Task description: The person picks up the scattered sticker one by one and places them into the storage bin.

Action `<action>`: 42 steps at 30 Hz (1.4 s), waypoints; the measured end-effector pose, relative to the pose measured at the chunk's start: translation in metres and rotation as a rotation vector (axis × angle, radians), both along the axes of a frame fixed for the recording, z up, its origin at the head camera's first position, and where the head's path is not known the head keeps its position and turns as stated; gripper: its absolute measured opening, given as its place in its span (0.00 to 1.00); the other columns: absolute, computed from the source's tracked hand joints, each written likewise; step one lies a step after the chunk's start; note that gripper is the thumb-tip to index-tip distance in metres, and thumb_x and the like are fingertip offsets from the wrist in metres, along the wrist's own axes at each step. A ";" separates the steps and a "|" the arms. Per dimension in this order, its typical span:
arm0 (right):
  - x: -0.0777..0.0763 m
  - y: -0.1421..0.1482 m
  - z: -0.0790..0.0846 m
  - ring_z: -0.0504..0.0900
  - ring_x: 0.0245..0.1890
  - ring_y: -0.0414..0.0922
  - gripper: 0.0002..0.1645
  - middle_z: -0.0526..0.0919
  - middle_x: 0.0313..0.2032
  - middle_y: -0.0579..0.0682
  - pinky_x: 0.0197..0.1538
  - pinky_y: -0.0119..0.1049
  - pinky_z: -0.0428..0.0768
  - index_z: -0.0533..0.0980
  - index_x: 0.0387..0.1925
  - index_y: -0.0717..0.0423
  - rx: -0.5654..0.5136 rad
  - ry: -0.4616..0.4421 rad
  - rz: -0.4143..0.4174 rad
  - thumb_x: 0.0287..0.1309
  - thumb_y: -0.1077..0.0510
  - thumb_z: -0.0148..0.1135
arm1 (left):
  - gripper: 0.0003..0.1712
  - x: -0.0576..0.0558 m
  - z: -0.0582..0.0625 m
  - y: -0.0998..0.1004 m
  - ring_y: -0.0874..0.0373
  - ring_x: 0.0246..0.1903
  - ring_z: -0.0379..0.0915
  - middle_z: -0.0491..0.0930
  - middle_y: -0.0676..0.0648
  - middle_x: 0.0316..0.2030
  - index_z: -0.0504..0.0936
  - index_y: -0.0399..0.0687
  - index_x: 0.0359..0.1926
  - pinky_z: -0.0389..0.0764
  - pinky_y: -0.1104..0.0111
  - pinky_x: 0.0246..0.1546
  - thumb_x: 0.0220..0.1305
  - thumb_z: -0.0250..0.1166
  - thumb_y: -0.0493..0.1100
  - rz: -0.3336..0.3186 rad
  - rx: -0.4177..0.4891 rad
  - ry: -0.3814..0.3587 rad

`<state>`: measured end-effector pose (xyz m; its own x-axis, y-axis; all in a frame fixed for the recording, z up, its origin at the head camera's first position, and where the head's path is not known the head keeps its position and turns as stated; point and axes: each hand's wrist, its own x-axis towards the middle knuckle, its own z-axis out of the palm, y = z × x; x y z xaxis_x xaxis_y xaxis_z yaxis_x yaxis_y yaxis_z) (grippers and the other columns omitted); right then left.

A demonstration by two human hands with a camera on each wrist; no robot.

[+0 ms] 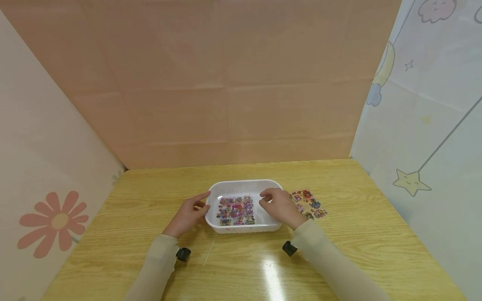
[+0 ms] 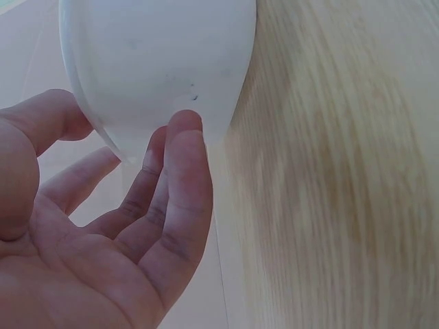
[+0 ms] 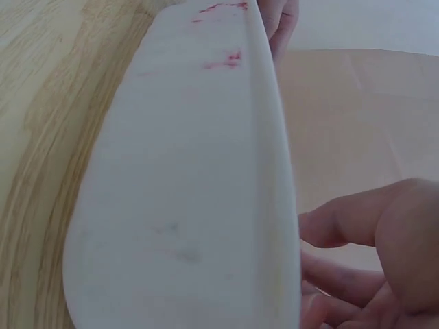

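- Left hand (image 1: 187,215) is lying at the left end of the white tray (image 1: 244,184), just left of frame centre in the head view; its fingers are extended and relaxed, with the fingertips (image 2: 185,127) touching the tray's outer wall, nothing clasped.
- Right hand (image 1: 280,205) is reaching over the tray's right rim, fingers curled inward above the tray interior; whether it is pinching anything cannot be told from these views.
- White tray is sitting on the wooden table (image 1: 354,234), centred in the lower half of the head view, between the two hands.
- Sticker sheet (image 1: 236,211), printed with small colourful figures, is lying flat on the tray floor, directly between the hands.
- Second sticker sheet (image 1: 308,204) is lying on the table just right of the tray, partly hidden behind the right hand.
- Wrist cameras (image 1: 183,253) are showing as small black units at each sleeve, near the lower edge.
- Tray wall is filling most of both wrist views and is blocking sight of the tray contents there.
- Peach backdrop panel (image 1: 226,83) is closing off the upper frame; patterned side panels are standing at the left and right edges.
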<state>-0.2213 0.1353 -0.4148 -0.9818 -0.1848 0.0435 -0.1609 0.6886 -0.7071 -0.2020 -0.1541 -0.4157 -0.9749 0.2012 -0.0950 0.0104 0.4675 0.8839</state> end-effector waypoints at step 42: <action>-0.006 0.127 -0.024 0.78 0.30 0.47 0.33 0.81 0.38 0.60 0.30 0.42 0.76 0.72 0.57 0.61 0.220 0.005 -0.178 0.60 0.41 0.58 | 0.28 -0.015 -0.028 -0.005 0.55 0.34 0.76 0.77 0.43 0.42 0.66 0.57 0.67 0.82 0.60 0.33 0.66 0.59 0.44 0.034 -0.021 0.012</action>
